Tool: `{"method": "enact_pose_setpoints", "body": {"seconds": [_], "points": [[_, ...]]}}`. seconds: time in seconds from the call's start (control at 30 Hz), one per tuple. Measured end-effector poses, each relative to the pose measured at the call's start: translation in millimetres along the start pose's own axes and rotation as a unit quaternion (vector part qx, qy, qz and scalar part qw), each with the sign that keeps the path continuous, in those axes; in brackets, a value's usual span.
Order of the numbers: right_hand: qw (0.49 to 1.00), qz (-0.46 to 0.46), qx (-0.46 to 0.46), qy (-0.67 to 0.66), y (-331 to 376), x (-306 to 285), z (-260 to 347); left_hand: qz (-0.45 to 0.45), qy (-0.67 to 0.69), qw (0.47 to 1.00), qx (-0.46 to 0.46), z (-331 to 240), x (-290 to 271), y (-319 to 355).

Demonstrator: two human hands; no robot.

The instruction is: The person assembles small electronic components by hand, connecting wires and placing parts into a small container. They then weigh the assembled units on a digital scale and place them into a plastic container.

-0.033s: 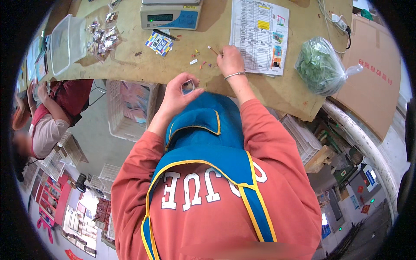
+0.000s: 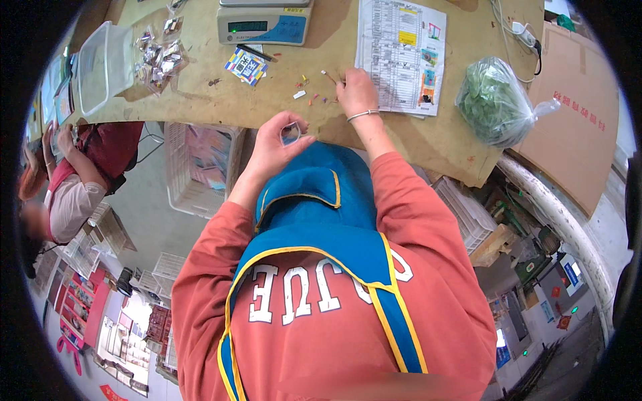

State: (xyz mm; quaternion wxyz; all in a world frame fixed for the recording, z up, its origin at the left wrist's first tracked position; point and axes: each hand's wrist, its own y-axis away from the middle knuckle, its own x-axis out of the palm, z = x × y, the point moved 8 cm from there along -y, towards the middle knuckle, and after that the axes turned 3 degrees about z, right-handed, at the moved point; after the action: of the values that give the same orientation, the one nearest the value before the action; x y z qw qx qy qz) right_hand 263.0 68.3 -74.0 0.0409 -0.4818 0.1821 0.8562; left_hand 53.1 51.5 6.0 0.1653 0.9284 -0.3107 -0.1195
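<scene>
My left hand is curled at the table's front edge around a small clear plastic piece, perhaps a little bag; its shape is partly hidden by the fingers. To its right, my right hand rests on the tabletop beside the printed sheets, fingers bent together. A thin dark stick with a white end lies at its fingertips; whether the fingers grip it is unclear. Between the hands are several tiny coloured bits and a small white piece.
A scale stands at the back, with printed cards before it. Left are a clear bin and bagged silvery parts. A bag of greens sits right of the sheets. A co-worker is at far left.
</scene>
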Motion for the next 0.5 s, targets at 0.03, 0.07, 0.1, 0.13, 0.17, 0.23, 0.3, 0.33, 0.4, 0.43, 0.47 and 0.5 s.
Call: {"method": "enact_pose_setpoints", "body": {"seconds": [0.03,0.07,0.1,0.13,0.17,0.23,0.3,0.33,0.4,0.43,0.47,0.5], "points": [[1.000,-0.022,0.004,-0.004,0.9,-4.4,0.7,-0.001,0.001,1.000,0.003,-0.4,-0.4,1.3],[0.999,-0.038,-0.004,0.000,2.0,-8.8,3.1,0.000,0.003,1.000,0.007,-0.8,0.4,1.6],[0.999,-0.053,-0.008,0.003,2.0,-12.0,5.7,0.000,0.005,1.000,0.019,-2.6,0.3,1.4],[0.998,-0.069,-0.012,0.006,1.8,-14.4,8.9,0.002,-0.004,1.000,0.012,-1.1,0.2,1.6],[0.998,-0.059,-0.032,0.012,0.2,-10.9,15.4,0.005,-0.012,1.000,0.013,-1.0,0.2,1.8],[0.996,-0.046,-0.071,0.026,-4.1,-1.8,26.6,0.011,-0.015,1.000,0.010,0.9,1.5,1.9],[0.997,-0.033,-0.056,0.049,-11.0,9.2,27.0,0.015,-0.010,1.000,0.002,4.2,1.3,2.5],[0.996,-0.037,-0.056,0.054,-15.1,13.2,29.0,0.016,-0.004,1.000,0.006,4.7,1.7,2.4],[0.995,-0.053,-0.056,0.065,-19.7,15.9,31.7,0.017,0.005,1.000,0.015,5.0,0.6,3.5],[0.994,-0.055,-0.054,0.071,-21.2,15.4,32.9,0.017,0.002,1.000,0.010,6.3,-0.7,4.2],[0.995,-0.035,-0.035,0.083,-22.7,16.2,31.3,0.017,0.001,1.000,0.008,7.1,-1.5,5.1],[0.994,-0.066,-0.063,0.059,-19.7,6.9,36.7,0.016,0.000,1.000,0.005,8.0,-1.6,5.7]]}}
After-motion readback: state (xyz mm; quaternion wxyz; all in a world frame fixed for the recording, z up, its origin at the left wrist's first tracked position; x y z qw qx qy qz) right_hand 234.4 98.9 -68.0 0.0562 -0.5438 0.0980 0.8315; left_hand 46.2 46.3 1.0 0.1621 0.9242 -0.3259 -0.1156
